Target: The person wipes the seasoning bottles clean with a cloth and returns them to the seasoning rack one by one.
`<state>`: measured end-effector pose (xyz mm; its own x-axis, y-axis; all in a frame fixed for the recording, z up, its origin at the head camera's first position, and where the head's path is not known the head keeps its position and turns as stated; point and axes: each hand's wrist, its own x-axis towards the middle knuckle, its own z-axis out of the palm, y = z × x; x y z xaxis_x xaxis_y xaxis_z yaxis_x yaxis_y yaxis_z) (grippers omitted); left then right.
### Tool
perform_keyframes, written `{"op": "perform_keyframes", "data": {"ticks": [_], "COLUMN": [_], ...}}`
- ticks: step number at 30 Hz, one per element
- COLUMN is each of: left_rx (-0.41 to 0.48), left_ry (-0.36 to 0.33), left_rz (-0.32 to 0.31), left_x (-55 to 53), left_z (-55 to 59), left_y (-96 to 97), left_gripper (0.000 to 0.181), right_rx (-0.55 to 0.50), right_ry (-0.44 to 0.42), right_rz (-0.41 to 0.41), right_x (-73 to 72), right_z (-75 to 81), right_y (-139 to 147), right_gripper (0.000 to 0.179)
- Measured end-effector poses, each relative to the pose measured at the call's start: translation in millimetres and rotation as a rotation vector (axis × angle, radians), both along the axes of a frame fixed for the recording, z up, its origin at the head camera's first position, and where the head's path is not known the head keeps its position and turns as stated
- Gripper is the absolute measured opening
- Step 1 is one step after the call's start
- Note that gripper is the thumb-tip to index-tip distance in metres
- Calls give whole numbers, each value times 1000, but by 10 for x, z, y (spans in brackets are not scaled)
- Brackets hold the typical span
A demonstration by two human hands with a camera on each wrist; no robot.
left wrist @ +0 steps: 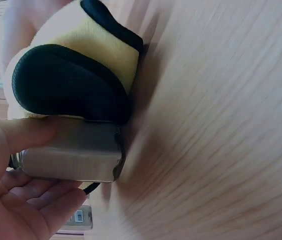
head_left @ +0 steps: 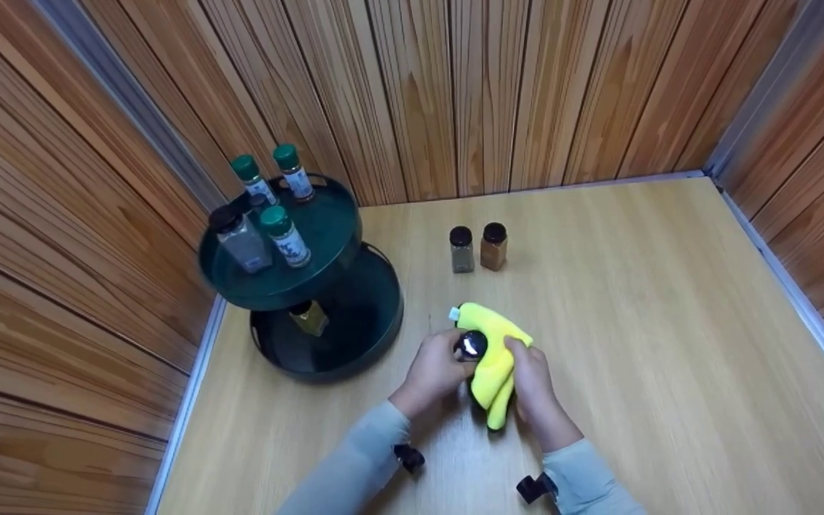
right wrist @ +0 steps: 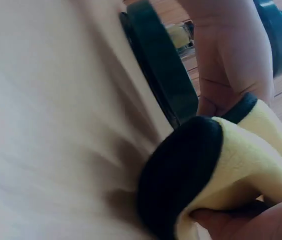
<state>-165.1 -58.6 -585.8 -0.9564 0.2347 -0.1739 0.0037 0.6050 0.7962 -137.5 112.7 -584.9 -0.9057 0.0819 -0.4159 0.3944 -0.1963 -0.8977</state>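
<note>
My left hand [head_left: 435, 372] grips a spice jar [left wrist: 73, 155] with a black lid [head_left: 473, 345] between thumb and fingers. Through its clear sides a greyish-brown filling shows in the left wrist view. My right hand [head_left: 535, 379] holds a yellow cloth [head_left: 494, 357] with a dark edge and dark underside, its thumb on top. The cloth lies against the jar's right side and bunches between both hands. In the right wrist view the folded cloth [right wrist: 246, 155] hides most of the right fingers and the jar.
A dark green two-tier round stand [head_left: 326, 350] stands at the left. Its upper tier bears several jars, some green-capped; a yellowish jar [head_left: 309, 318] is on the lower tier. Behind the hands stand two black-lidded jars, one greyish [head_left: 462, 252], one orange-brown [head_left: 493, 249]. Wood-panelled walls enclose the table.
</note>
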Motion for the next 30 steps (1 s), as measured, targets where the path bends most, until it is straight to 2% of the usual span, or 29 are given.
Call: {"op": "perform_keyframes", "data": {"ticks": [6, 9, 12, 16, 19, 25, 28, 30], "left_rx": [20, 27, 17, -6, -12, 24, 32, 35], "left_ry": [112, 94, 68, 40, 27, 41, 41, 43], "left_rz": [-41, -40, -27, -14, -3, -27, -26, -18], "left_x": [-9, 3, 5, -1, -3, 4, 12, 19], "left_z": [-7, 0, 9, 18, 17, -12, -18, -22], "left_y": [-27, -22, -6, 12, 16, 16, 15, 16], "left_gripper": [43, 44, 48, 51, 49, 44, 45, 48], "right_rx": [-46, -70, -40, 16, 35, -14, -73, -89], "right_ry": [91, 135, 133, 58, 22, 13, 55, 86], "right_rz": [-50, -60, -67, -59, -30, -31, -53, -58], "right_x": [-50, -22, 15, 46, 44, 38, 54, 67], "right_z": [293, 335, 214, -27, -77, 157, 281, 306], "right_y": [33, 39, 22, -3, -1, 80, 106, 110], "right_gripper": [31, 34, 35, 37, 38, 36, 35, 34]}}
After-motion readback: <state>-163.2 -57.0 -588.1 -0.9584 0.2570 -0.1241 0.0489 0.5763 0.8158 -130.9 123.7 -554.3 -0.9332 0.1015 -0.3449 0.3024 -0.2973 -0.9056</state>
